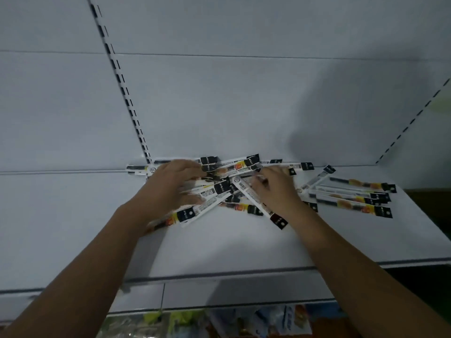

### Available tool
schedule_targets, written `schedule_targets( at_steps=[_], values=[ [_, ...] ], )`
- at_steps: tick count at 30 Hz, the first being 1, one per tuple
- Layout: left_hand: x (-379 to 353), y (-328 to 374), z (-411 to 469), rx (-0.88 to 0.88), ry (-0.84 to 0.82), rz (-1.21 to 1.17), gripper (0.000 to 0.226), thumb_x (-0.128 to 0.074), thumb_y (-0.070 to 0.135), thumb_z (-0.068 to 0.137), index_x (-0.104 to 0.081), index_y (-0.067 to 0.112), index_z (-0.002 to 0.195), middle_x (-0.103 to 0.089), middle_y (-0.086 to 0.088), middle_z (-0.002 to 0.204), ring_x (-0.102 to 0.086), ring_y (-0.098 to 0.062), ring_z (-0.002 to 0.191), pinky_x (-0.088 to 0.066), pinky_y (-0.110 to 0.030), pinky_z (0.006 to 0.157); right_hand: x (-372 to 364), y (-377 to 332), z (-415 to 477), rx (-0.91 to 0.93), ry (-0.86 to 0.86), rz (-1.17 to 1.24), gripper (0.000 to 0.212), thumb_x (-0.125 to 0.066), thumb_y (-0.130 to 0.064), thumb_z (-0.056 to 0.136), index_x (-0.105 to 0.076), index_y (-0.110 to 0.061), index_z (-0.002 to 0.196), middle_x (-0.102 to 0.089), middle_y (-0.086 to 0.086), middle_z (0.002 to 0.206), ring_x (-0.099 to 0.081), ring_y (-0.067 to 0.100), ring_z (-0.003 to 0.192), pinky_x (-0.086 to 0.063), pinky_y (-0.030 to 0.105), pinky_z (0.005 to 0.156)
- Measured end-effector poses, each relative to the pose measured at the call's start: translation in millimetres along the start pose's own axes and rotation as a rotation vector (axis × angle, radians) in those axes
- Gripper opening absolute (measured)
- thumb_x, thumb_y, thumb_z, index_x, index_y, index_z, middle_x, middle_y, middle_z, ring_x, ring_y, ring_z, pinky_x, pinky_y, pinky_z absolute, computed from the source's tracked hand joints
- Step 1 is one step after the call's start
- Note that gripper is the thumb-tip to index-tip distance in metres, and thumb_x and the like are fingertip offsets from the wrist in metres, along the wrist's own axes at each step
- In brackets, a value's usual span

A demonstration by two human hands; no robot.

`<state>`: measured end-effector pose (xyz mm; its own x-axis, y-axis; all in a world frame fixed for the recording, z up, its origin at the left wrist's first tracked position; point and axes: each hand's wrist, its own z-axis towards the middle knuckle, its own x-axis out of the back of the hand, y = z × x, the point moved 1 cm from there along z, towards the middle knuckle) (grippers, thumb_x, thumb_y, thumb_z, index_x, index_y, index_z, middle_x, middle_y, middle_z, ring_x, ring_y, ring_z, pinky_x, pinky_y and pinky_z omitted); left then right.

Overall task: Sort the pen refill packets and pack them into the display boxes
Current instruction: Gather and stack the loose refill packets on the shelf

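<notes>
A heap of long, narrow pen refill packets (227,189), white with black ends and some orange-yellow print, lies at the back of a white shelf (231,242). My left hand (170,184) lies over the heap's left side, fingers spread and curled onto several packets. My right hand (273,186) is on the heap's right side, its fingers bent onto the packets. A smaller group of packets (351,196) lies side by side further right. No display box is in view.
The white back panel (219,106) rises right behind the heap, with slotted uprights (122,81) at left and right. The shelf's front edge (219,274) runs below my forearms. Colourful packaged goods (219,323) show on a lower level.
</notes>
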<state>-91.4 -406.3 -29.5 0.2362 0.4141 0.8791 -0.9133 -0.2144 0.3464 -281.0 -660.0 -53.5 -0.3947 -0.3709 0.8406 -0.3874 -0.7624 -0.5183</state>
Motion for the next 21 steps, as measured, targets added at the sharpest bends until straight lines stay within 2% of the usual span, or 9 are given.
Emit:
schedule_targets(
  at_steps=[2, 3, 6, 9, 11, 13, 15, 18, 21],
  values=[
    [-0.5, 10.8, -8.5, 0.062, 0.064, 0.064, 0.069, -0.060, 0.077, 0.084, -0.058, 0.038, 0.140, -0.050, 0.011, 0.152, -0.048, -0.019, 0.140, -0.042, -0.054, 0.112, 7.2, -1.6, 3.6, -0.056, 0.010, 0.283, 0.046, -0.049, -0.060, 0.097, -0.070, -0.026, 0.119, -0.067, 0.000, 0.118, -0.055, 0.024, 0.121, -0.049, 0.047, 0.100],
    [-1.0, 16.3, -14.5, 0.100, 0.093, 0.096, 0.069, -0.057, 0.077, 0.085, -0.055, 0.038, 0.142, -0.048, 0.009, 0.154, -0.045, -0.021, 0.142, -0.039, -0.056, 0.113, 14.0, 1.8, 6.1, -0.069, 0.051, 0.326, 0.046, -0.048, -0.060, 0.097, -0.069, -0.027, 0.120, -0.067, 0.001, 0.120, -0.057, 0.025, 0.121, -0.051, 0.051, 0.102],
    [-1.4, 28.1, -33.5, 0.256, 0.149, 0.153, 0.082, -0.049, 0.088, 0.083, -0.040, 0.044, 0.152, -0.035, 0.005, 0.164, -0.030, -0.026, 0.154, -0.028, -0.061, 0.121, 38.7, 14.9, 12.5, -0.017, 0.162, 0.130, 0.042, -0.056, -0.047, 0.101, -0.062, -0.023, 0.135, -0.059, 0.006, 0.137, -0.042, 0.027, 0.136, -0.039, 0.050, 0.113],
    [-7.5, 32.5, -44.1, 0.400, 0.047, 0.188, 0.103, -0.046, 0.100, 0.071, -0.020, 0.052, 0.158, -0.014, 0.006, 0.173, -0.006, -0.025, 0.161, -0.012, -0.059, 0.128, 38.0, 16.3, 12.6, 0.009, 0.024, 0.072, 0.053, -0.056, -0.060, 0.097, -0.053, -0.035, 0.144, -0.047, 0.001, 0.145, -0.039, 0.028, 0.138, -0.042, 0.052, 0.110],
    [-14.1, 31.8, -43.4, 0.404, 0.013, 0.195, 0.108, -0.041, 0.104, 0.067, -0.016, 0.054, 0.159, -0.012, 0.006, 0.174, -0.004, -0.026, 0.161, -0.008, -0.058, 0.128, 20.5, 9.5, 9.5, 0.031, -0.052, 0.030, 0.058, -0.052, -0.066, 0.095, -0.052, -0.038, 0.146, -0.042, -0.001, 0.145, -0.038, 0.025, 0.138, -0.039, 0.050, 0.112],
    [-18.2, 29.1, -37.0, 0.379, 0.029, 0.179, 0.107, -0.039, 0.105, 0.067, -0.022, 0.052, 0.159, -0.018, 0.006, 0.172, -0.008, -0.026, 0.161, -0.009, -0.058, 0.128, 4.4, -4.7, 7.1, 0.060, -0.047, -0.035, 0.058, -0.048, -0.064, 0.098, -0.054, -0.032, 0.146, -0.043, 0.001, 0.143, -0.034, 0.024, 0.139, -0.034, 0.046, 0.115],
    [-22.4, 27.7, -27.6, 0.359, 0.051, 0.149, 0.104, -0.041, 0.103, 0.069, -0.030, 0.049, 0.157, -0.023, 0.008, 0.170, -0.011, -0.024, 0.160, -0.008, -0.060, 0.127, -4.3, -22.6, 5.3, 0.047, -0.040, -0.020, 0.052, -0.047, -0.057, 0.102, -0.055, -0.028, 0.145, -0.046, 0.003, 0.141, -0.034, 0.025, 0.138, -0.035, 0.045, 0.113],
    [-26.7, 32.7, -15.0, 0.322, 0.104, 0.166, 0.094, -0.045, 0.099, 0.075, -0.042, 0.045, 0.152, -0.033, 0.010, 0.165, -0.019, -0.022, 0.158, -0.011, -0.062, 0.126, -12.1, -35.8, 5.6, -0.011, -0.024, 0.245, 0.038, -0.051, -0.046, 0.104, -0.062, -0.024, 0.134, -0.055, 0.001, 0.130, -0.050, 0.025, 0.127, -0.045, 0.044, 0.105],
    [-24.4, 35.8, -11.9, 0.293, 0.185, 0.207, 0.084, -0.047, 0.095, 0.079, -0.051, 0.042, 0.145, -0.043, 0.008, 0.158, -0.034, -0.022, 0.150, -0.024, -0.057, 0.122, -3.0, -33.8, 4.6, -0.078, 0.129, 0.509, 0.030, -0.054, -0.038, 0.104, -0.064, -0.021, 0.127, -0.057, 0.000, 0.125, -0.060, 0.020, 0.115, -0.053, 0.049, 0.101]
  ],
)
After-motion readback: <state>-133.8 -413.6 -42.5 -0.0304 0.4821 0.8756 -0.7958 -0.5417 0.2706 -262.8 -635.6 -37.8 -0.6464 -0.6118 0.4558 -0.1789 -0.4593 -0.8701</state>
